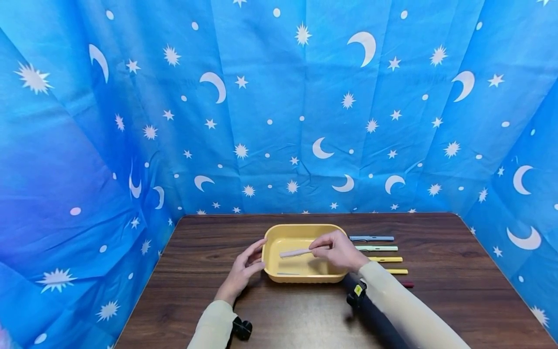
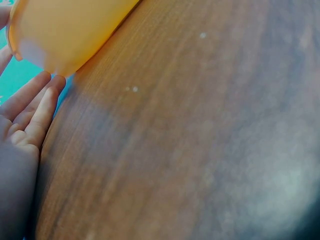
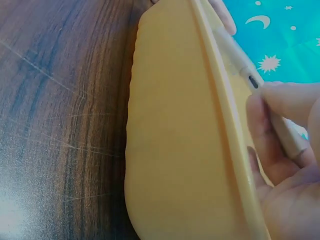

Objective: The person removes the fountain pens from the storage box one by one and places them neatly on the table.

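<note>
A yellow rectangular basin [image 1: 305,278] stands on the table. My right hand [image 1: 337,249] pinches a pale pinkish pen [image 1: 294,253] between thumb and fingers and holds it over the basin. In the right wrist view, the pen [image 3: 237,52] slants above the rim, its far end towards my left hand. At the basin's left side, my left hand [image 1: 240,271] touches the rim and outer wall with fairly straight fingers [image 2: 42,112]. Inside the basin, by the near wall, a thin bluish strip [image 1: 288,274] shows; the rim hides most of it.
Right of the basin, several pens lie in a column: a blue pen [image 1: 379,238], a pale green pen [image 1: 383,248], two yellow pens [image 1: 394,272] and a dark red pen [image 1: 407,284]. My right forearm partly covers them. A blue patterned cloth [image 1: 279,97] hangs behind the wooden table [image 1: 196,252].
</note>
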`<action>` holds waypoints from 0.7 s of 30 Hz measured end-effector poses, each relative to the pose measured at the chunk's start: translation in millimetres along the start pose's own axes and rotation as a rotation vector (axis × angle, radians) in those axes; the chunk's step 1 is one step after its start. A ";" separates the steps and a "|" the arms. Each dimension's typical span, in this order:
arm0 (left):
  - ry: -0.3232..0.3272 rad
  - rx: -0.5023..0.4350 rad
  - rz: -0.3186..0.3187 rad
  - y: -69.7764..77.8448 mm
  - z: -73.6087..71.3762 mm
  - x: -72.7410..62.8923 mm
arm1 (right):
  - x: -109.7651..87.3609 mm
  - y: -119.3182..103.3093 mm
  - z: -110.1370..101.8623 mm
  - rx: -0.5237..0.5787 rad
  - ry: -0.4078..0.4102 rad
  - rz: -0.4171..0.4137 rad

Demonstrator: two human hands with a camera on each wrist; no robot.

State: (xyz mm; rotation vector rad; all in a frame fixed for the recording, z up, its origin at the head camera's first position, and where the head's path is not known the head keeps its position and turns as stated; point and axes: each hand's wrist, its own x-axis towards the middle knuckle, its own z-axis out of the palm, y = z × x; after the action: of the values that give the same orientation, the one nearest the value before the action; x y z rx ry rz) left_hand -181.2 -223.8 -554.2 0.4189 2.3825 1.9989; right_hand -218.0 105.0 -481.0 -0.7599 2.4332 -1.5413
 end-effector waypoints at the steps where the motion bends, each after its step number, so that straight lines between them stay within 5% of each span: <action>1: 0.001 0.001 0.003 0.0 0.0 0.0 | -0.2 -0.4 -0.3 0.003 0.007 0.003; 21: -0.018 0.008 0.018 -1.0 -2.5 0.6 | -9.7 -1.1 -9.1 0.090 0.081 0.041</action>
State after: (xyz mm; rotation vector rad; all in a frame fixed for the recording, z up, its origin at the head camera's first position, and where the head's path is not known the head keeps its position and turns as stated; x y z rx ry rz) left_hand -182.4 -226.2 -554.7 0.4574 2.3860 1.9844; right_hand -213.0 116.7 -477.2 -0.6396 2.4005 -1.6839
